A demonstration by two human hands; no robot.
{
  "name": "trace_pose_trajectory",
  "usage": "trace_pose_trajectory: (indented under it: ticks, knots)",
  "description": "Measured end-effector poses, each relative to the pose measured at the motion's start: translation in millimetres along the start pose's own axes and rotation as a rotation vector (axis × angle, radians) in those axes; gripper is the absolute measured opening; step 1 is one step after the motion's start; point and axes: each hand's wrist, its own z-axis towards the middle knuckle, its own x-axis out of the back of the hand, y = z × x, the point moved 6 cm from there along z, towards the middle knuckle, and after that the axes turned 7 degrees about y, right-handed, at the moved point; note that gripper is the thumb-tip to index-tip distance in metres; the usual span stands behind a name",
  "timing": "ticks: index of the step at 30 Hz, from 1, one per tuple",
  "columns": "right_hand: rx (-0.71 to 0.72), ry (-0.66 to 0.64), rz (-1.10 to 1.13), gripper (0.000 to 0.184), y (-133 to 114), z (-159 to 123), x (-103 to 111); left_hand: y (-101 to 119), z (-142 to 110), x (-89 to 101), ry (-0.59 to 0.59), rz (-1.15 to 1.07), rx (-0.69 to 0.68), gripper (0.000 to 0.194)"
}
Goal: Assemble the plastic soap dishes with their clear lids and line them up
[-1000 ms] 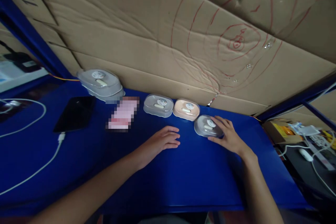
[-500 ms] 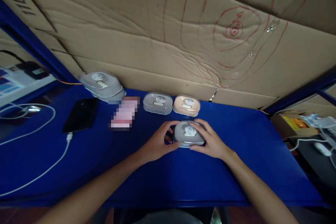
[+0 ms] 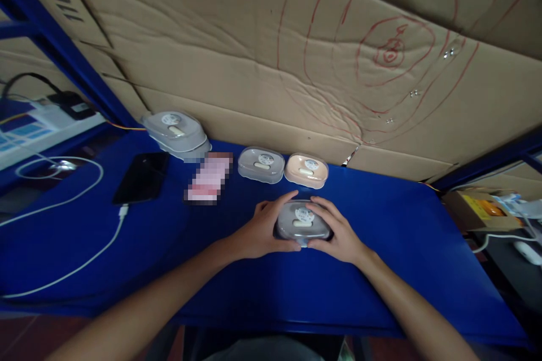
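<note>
A grey oval box with a clear lid, a round label and a pale oblong piece on top (image 3: 298,228) is held between my two hands over the blue table. My left hand (image 3: 270,228) grips its left side, thumb at the front and fingers toward the back. On the right side my right hand (image 3: 339,231) wraps it the same way, fingers over the lid's edge. Just behind stand a similar grey box (image 3: 254,172) and a peach box (image 3: 315,179), side by side. The held box's underside is hidden.
Further left are stacked grey boxes (image 3: 186,130), a blurred-out pink item (image 3: 210,177) and a black phone (image 3: 141,177) on a white cable (image 3: 110,245). Cardboard (image 3: 237,67) walls the back of the blue table (image 3: 406,271). An open carton (image 3: 463,211) stands at the right.
My left hand has closed in along the box's left side. The box sits slightly nearer to me. The whole view has shifted a little.
</note>
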Motion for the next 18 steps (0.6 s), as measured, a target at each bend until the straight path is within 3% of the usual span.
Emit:
trace_pose_trajectory:
  ticks: [3, 6, 8, 11, 15, 18]
  knots:
    - [-0.002, 0.04, 0.015, 0.073, 1, 1, 8, -1, 0, -4.2, -0.035, 0.068, -0.054, 0.114]
    - [0.01, 0.167, -0.102, 0.071, 9, 3, 33, 2, -1, -5.9, -0.059, 0.118, -0.079, 0.119]
    - [-0.03, 0.32, -0.235, 0.07, 25, 3, 58, 5, -1, -4.6, -0.051, 0.117, -0.068, 0.121]
    - [-0.214, 0.524, -0.349, 0.066, 66, -3, 87, 6, -3, -4.5, -0.069, 0.114, -0.056, 0.12]
    - [-0.348, 0.411, -0.39, 0.064, 115, -9, 77, 4, -4, -7.4, -0.104, 0.157, -0.088, 0.115]
    - [-0.366, 0.363, -0.457, 0.06, 116, -11, 68, 2, -3, -9.1, -0.115, 0.18, -0.12, 0.114]
